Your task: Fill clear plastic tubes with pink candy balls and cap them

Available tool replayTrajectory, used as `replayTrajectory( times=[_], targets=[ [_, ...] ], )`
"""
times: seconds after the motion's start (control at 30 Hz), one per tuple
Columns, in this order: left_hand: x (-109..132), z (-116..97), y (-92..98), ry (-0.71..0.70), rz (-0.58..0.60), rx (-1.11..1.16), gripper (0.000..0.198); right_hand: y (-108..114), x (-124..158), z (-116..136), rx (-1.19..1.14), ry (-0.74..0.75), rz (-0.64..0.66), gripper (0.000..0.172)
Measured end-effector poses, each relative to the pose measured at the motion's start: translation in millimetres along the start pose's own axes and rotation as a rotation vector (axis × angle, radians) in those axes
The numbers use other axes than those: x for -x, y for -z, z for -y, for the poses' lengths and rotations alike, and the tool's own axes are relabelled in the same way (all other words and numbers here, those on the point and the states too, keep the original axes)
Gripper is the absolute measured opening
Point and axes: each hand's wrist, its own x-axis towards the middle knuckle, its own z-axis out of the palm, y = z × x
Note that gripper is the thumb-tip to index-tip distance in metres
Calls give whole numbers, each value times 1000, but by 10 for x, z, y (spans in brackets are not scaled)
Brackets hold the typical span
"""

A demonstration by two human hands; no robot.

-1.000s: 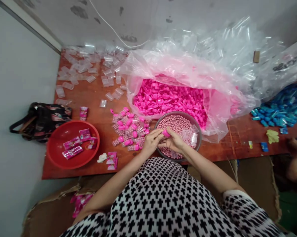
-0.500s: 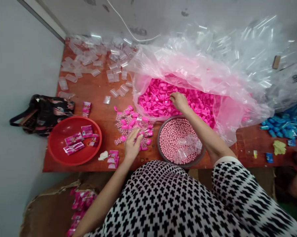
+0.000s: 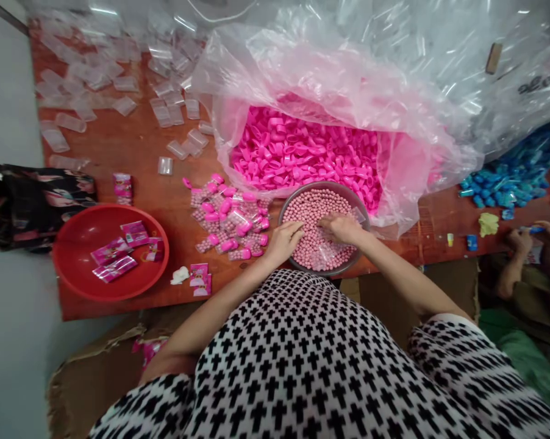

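Pink round beads [image 3: 305, 214] fill a grey bowl [image 3: 288, 204] in front of me. My right hand [image 3: 341, 229] reaches into it, fingers bent down and drawn together among the beads; whatever they hold is hidden. Clear plastic containers [image 3: 323, 256] lie on the beads beside that hand. At the bowl's left rim is my left hand [image 3: 284, 242], its fingers pointing right and a little apart, with nothing seen in them. Left of it lies a pile of bead-filled clear containers with pink caps [image 3: 232, 216]. Behind the bowl, loose pink caps [image 3: 302, 149] fill an open plastic bag [image 3: 275, 61].
A red basin [image 3: 64, 265] with pink packets stands left, near a black floral bag [image 3: 32, 204]. Empty clear containers [image 3: 85, 79] lie scattered at the back left. Blue pieces [image 3: 513, 183] are heaped right, near another person's hands [image 3: 526, 241]. White crumpled tissue [image 3: 180, 275] lies in front.
My right hand has moved from the pink caps down into the bead bowl. My left hand has left the capped containers and moved right to the bowl's rim. The view has shifted.
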Motion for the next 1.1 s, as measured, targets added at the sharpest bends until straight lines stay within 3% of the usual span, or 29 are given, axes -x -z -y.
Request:
replayTrajectory(
  times=[0.17, 0.33, 0.43, 0.53, 0.63, 0.7, 0.8, 0.9, 1.0, 1.1],
  targets=[
    [-136, -70, -204, 43, 76, -49, 27, -236, 109, 34, -86, -49, -172, 26],
    [-137, -88, -204, 55, 49, -12, 26, -95, 100, -107, -4, -194, -312, 31],
    [-76, -39, -111, 92, -7, 0, 25, -20, -70, -130, 85, -204, -272, 30],
    [-3, 17, -4, 129, -54, 7, 24, -84, -307, -69, -107, -93, -192, 24],
    [47, 57, 56, 148, -110, 2, 24, -239, -432, -16, -288, -54, -200, 22],
    [50, 69, 48, 159, -134, -10, 25, -332, -413, -10, -449, -61, -259, 22],
    [0, 52, -36, 145, -121, -5, 31, -402, -302, 11, -939, -39, -408, 24],
    [-87, -12, -148, 93, -74, 42, 35, -392, -187, 97, -1308, -9, -458, 30],
    [-155, -85, -205, 78, -46, 124, 28, -316, -74, 193, -1421, -15, -475, 33],
    [-188, -118, -183, 48, -22, 180, 27, -179, 72, 219, -1282, -7, -522, 36]
  ],
)
